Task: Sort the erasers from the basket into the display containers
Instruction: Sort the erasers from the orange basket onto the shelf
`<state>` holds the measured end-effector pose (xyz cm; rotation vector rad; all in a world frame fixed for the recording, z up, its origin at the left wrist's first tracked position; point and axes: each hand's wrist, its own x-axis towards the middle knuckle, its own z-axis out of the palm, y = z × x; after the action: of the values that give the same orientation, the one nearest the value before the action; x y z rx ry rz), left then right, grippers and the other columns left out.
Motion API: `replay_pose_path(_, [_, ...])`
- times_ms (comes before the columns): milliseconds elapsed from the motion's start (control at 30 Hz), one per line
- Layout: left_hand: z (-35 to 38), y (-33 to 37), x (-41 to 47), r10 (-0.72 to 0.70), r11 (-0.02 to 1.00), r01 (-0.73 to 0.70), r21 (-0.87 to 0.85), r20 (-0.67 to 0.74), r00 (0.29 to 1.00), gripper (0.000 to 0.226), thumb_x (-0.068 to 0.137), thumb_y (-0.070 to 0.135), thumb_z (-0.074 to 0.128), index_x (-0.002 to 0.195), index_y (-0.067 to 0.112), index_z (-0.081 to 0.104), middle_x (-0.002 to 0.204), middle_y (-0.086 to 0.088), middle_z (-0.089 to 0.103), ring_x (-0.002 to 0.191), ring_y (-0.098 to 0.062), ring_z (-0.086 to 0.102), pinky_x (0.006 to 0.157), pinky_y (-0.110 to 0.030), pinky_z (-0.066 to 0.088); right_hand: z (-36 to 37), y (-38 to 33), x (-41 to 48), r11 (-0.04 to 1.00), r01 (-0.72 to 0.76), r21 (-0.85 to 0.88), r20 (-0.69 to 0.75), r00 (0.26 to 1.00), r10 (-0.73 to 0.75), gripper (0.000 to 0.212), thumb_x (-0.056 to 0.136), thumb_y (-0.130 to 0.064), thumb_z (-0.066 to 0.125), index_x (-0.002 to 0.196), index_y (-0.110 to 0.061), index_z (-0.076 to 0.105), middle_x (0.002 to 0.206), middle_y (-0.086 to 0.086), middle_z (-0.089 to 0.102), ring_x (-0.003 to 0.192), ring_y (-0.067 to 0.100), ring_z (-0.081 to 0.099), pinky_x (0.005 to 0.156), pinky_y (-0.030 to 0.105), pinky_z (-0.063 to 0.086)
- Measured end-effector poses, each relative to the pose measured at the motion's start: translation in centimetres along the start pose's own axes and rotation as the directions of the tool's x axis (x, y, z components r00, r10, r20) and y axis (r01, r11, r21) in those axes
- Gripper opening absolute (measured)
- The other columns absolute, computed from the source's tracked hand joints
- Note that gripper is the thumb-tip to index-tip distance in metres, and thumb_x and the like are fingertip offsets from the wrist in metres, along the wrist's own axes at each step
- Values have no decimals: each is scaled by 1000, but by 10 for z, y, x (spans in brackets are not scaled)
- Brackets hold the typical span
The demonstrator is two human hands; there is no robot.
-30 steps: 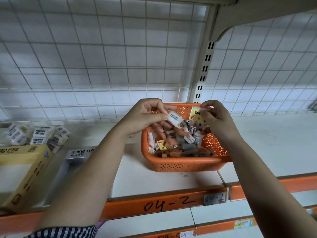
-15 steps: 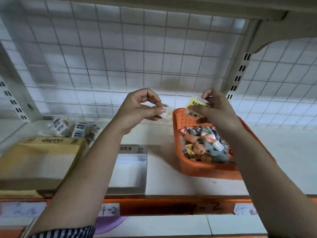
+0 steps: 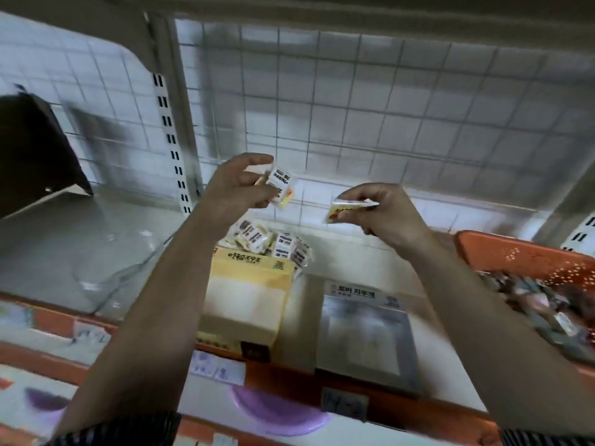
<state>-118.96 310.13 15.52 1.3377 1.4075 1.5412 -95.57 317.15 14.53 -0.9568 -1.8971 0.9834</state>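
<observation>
**Arm and Grip Status**

Both forearms are bare. They extend up and forward from the lower corners of the view and converge toward the centre. A striped sleeve shows at the lower end of the left arm.

Left grip: raised, fingers curled, thumb and fingertips pinching a white wrapped eraser.

Right grip: slightly lower than the left, back of hand toward the camera, fingers curled, pinching a yellow wrapped eraser.

The two grips are near each other but do not touch.

Left hand pinches white eraser, right hand yellow eraser.
</observation>
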Motion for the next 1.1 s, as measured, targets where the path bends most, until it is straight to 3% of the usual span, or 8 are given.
replay_pose_path(133, [-39,-14,5,-80,995,87,45,-126,989,37,84,7,70,117,15,57,92,-5,66,69,-10,63,60,-20,49,42,0,16,984,-62,165,84,995,49,19,78,11,70,92,-1,70,84,9,72,69,14,69,62,22,54])
replay_pose_path(233, [-57,-25,8,-109,988,121,94,-120,987,28,85,6,66,112,12,61,89,-7,65,73,-16,60,68,-29,50,67,3,27,964,-117,238,96,991,97,3,83,-6,72,85,-4,72,83,5,74,77,18,71,73,27,58])
replay_pose_path(333, [-68,-37,12,-103,986,116,115,-117,988,28,85,4,63,110,16,65,84,-10,61,78,-19,57,76,-38,52,89,10,37,975,-136,174,68,990,126,5,84,-11,74,82,-8,74,88,3,74,79,22,70,75,29,58])
replay_pose_path(467, [-74,-50,15,-84,983,96,155,-81,993,29,87,8,64,112,21,67,86,-1,58,74,-12,55,72,-25,47,109,21,41,988,-152,-16,65,986,153,14,73,-14,77,82,-23,74,105,0,70,87,23,71,79,37,56])
replay_pose_path(600, [-75,-59,18,-94,985,99,143,-42,995,32,88,9,66,118,21,61,88,-1,62,73,-10,56,71,-25,46,115,23,41,984,-154,-94,62,985,161,27,71,-5,74,89,-25,71,107,-6,67,82,10,64,74,25,48])
replay_pose_path(800, [-73,-62,23,-76,986,74,149,5,997,29,90,7,64,118,14,63,87,-3,62,75,-11,56,62,-16,47,116,24,44,983,-92,-157,108,988,110,36,72,4,73,83,-30,71,99,-3,72,95,21,66,88,43,55])
replay_pose_path(1000, [-71,-64,25,-55,987,52,155,13,998,28,90,7,65,117,13,65,83,2,62,75,-7,58,65,-14,43,126,22,43,979,-83,-189,148,983,112,28,69,-3,82,86,-22,70,92,-2,70,74,7,64,68,20,47])
replay_pose_path(1100, [-68,-63,25,-58,987,55,150,14,998,27,90,5,64,116,12,65,84,1,62,74,-8,58,60,-9,43,134,25,42,957,-2,-291,174,983,55,28,66,-9,85,81,-24,66,92,-4,67,80,7,59,68,17,42])
